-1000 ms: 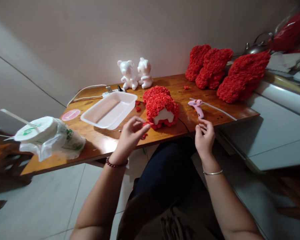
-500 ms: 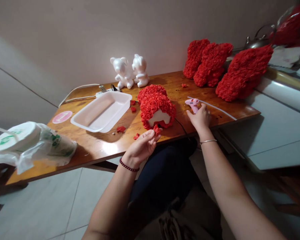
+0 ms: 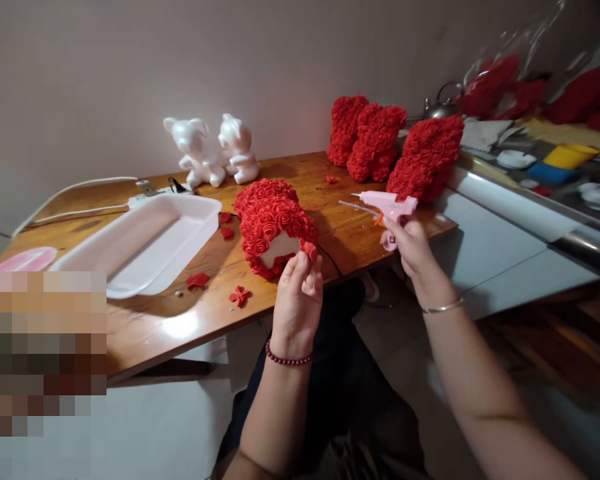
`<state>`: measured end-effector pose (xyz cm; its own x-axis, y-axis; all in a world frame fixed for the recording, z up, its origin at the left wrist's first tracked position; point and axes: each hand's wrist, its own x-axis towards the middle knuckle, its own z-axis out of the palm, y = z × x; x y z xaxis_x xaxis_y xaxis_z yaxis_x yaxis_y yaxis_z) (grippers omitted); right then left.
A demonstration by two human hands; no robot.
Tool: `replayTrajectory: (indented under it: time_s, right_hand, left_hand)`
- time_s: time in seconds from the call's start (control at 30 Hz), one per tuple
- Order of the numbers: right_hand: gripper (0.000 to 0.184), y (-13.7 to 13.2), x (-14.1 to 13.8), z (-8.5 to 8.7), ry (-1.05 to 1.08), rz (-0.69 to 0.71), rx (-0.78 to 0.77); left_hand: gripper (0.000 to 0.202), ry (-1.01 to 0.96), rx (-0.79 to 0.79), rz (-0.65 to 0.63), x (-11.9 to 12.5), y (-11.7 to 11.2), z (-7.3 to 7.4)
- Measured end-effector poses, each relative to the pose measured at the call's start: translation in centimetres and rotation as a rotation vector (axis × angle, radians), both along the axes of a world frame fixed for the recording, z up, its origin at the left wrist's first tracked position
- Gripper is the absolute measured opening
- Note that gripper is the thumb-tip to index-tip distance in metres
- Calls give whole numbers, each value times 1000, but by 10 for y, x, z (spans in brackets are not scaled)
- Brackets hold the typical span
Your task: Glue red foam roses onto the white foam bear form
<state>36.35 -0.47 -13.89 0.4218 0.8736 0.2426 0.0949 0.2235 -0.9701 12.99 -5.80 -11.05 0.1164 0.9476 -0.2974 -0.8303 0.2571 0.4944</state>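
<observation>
My left hand (image 3: 301,293) is closed in a pinch on a small red foam flower (image 3: 309,250). Just behind it lies a bear form (image 3: 270,220) covered in red foam roses, with a bare white patch (image 3: 281,249) facing me. My right hand (image 3: 411,243) grips a pink glue gun (image 3: 387,202), its nozzle pointing left above the table. A clear glue stick (image 3: 357,206) shows beside the gun. Loose red petals (image 3: 197,281) and a cross-shaped red foam piece (image 3: 239,297) rest on the wood to the left of the bear.
A white plastic tray (image 3: 155,247) stands at the left on the wooden table (image 3: 325,200). Two white foam bears (image 3: 196,152) sit by the wall near a power strip (image 3: 147,190). Several finished red rose bears (image 3: 379,141) stand back right, before a kettle (image 3: 443,105).
My right hand has raised the glue gun off the table and turned its nozzle left. My left hand has turned upright with the red flower. The view has swung right.
</observation>
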Motion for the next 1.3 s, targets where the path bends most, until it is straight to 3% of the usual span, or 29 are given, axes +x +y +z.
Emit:
replayTrajectory:
  time_s: [0.07,0.17,0.33,0.5,0.63,1.17,1.3]
  right_hand:
    - [36,-35,-3,13,62,133,-43]
    - [35,-81,-16,23,69,138,-126]
    - [19,-120,-40,32,-356,54,-3]
    - [6,-131,-48,42,-579,133,119]
    - [13,-135,-47,44,-592,139,130]
    - [11,-135,-46,38,-598,119,153]
    - [9,-135,-45,36,-608,109,142]
  left_hand:
    - [10,21,-25,-35,3,-1,-13]
    - [18,48,-13,-76,6,-1,-25]
    - [32,84,89,-100,11,-6,-30]
    - [34,7,111,-169,12,-13,-28]
    - [23,-18,111,-200,10,-14,-25]
    - [32,-34,144,-235,8,-17,-23]
    - [20,-29,98,-229,8,-17,-22]
